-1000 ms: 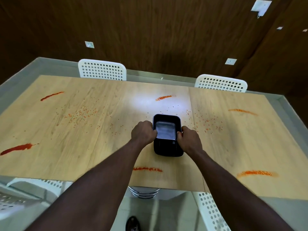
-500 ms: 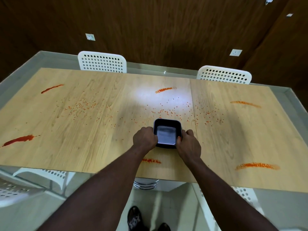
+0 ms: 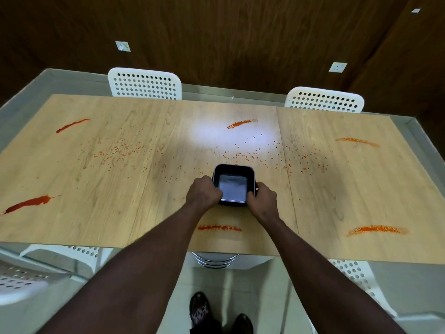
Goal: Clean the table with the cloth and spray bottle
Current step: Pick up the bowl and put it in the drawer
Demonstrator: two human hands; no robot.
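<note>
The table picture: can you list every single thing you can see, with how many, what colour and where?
table: one, light wood, fills the middle
red smears: seven, red to orange, spread over the tabletop
red crumbs: many, red, scattered across the table's middle band
tray: one, black, looks empty, centre of the table
chairs: two white ones at the far edge, at least two more at the near edge
wall sockets: two clear ones, white, on the dark wood wall
shoes: two, dark, on the floor below
cloth and spray bottle: none in view
left hand: one, grip on the tray's left rim
right hand: one, grip on the tray's right rim
</note>
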